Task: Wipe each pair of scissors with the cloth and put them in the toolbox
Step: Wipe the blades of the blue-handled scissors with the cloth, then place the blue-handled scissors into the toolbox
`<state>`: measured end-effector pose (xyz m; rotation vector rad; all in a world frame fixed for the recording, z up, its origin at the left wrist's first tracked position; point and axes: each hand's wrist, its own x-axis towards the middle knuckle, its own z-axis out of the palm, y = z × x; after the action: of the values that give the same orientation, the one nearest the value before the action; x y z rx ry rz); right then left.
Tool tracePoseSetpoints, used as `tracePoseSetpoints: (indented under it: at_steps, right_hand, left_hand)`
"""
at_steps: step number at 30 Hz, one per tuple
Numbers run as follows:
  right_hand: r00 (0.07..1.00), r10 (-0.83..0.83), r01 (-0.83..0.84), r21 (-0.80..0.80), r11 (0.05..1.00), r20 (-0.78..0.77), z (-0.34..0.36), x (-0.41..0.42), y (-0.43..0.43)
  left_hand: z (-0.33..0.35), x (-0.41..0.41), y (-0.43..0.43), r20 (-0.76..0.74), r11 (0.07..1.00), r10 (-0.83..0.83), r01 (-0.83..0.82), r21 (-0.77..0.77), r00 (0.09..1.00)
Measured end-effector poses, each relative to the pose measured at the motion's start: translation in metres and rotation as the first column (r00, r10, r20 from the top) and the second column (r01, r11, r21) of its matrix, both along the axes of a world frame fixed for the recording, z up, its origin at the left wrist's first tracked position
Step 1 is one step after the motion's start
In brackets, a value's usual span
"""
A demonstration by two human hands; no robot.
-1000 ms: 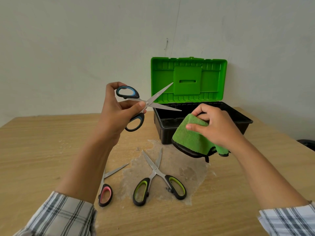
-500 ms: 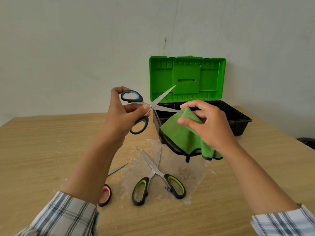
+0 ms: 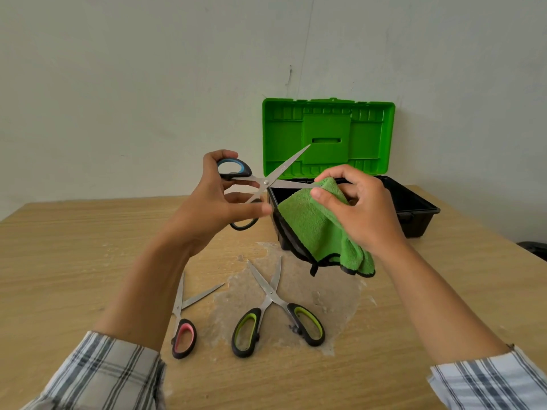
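Note:
My left hand (image 3: 213, 208) holds the blue-handled scissors (image 3: 266, 182) by their handles, blades spread apart in the air. My right hand (image 3: 358, 208) pinches the green cloth (image 3: 310, 229) around the tip of the lower blade. Behind them stands the toolbox (image 3: 414, 208), black tub with its green lid raised upright. On the table lie the pink-handled scissors (image 3: 183, 324) and the yellow-green-handled scissors (image 3: 272, 303), both with blades open.
A pale worn patch (image 3: 334, 297) marks the wooden table (image 3: 59, 261) under the lying scissors. The table's right edge runs near the toolbox, with a dark object (image 3: 535, 250) beyond it. A white wall stands behind.
My right hand has brought the cloth up and left from in front of the toolbox onto the lower blade. My left hand has shifted the scissors slightly right.

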<state>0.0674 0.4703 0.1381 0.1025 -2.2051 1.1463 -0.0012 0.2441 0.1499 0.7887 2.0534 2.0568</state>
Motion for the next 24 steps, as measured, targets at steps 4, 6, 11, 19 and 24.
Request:
tracePoseSetpoints:
  at_steps: [4, 6, 11, 19, 24]
  right_hand:
    - [1.0, -0.011, 0.011, -0.031, 0.999, 0.004, 0.002, -0.001, 0.003]
    - [1.0, -0.016, 0.016, -0.054, 0.998, 0.005, 0.003, -0.001, 0.006]
    - [1.0, 0.018, -0.016, -0.12, 0.993, 0.02, 0.005, -0.001, 0.011]
    - [0.999, 0.008, -0.006, -0.051, 0.999, 0.035, 0.008, -0.003, 0.017]
    - [0.989, -0.136, 0.124, 0.177, 0.976, 0.061, 0.002, -0.003, 0.036]
  left_hand:
    - [0.0, -0.001, -0.002, -0.073, 0.997, -0.037, 0.031, -0.076, 0.997]
    - [-0.001, -0.002, -0.003, -0.113, 0.995, -0.021, 0.01, -0.097, 0.993]
    - [-0.004, -0.004, -0.003, -0.213, 0.986, 0.002, -0.037, -0.16, 0.977]
    - [-0.007, -0.002, 0.003, -0.366, 0.971, 0.067, -0.146, -0.191, 0.928]
    - [-0.014, -0.007, 0.012, -0.326, 0.969, 0.12, -0.182, -0.168, 0.938]
